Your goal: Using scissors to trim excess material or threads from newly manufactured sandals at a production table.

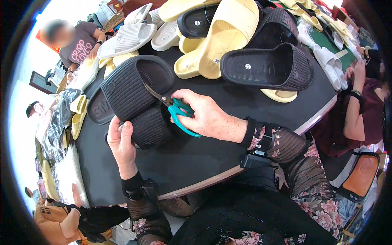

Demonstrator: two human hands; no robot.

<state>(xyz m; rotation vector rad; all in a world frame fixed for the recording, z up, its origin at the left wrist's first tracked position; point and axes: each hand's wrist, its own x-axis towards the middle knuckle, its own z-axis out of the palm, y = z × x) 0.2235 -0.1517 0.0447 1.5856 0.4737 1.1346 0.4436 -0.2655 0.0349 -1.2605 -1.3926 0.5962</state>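
A pair of black ribbed slide sandals (126, 92) lies in front of me on the dark table, one overlapping the other. My left hand (122, 141) grips the edge of the nearer slide's strap, thumb and fingers closed on it. In my right hand (210, 116) is a pair of scissors (179, 114) with teal handles, my fingers through the loops. The scissor blades point up and left, over the opening of the farther slide. Whether the tips touch anything, I cannot tell.
Yellow slides (228, 32), another black slide (265, 67) and grey slides (128, 38) are heaped at the table's far side. White slides (328, 65) lie at the right. Clear plastic bags (71, 171) line the left edge. Co-workers sit left and right; an orange-backed chair (361, 173) stands right.
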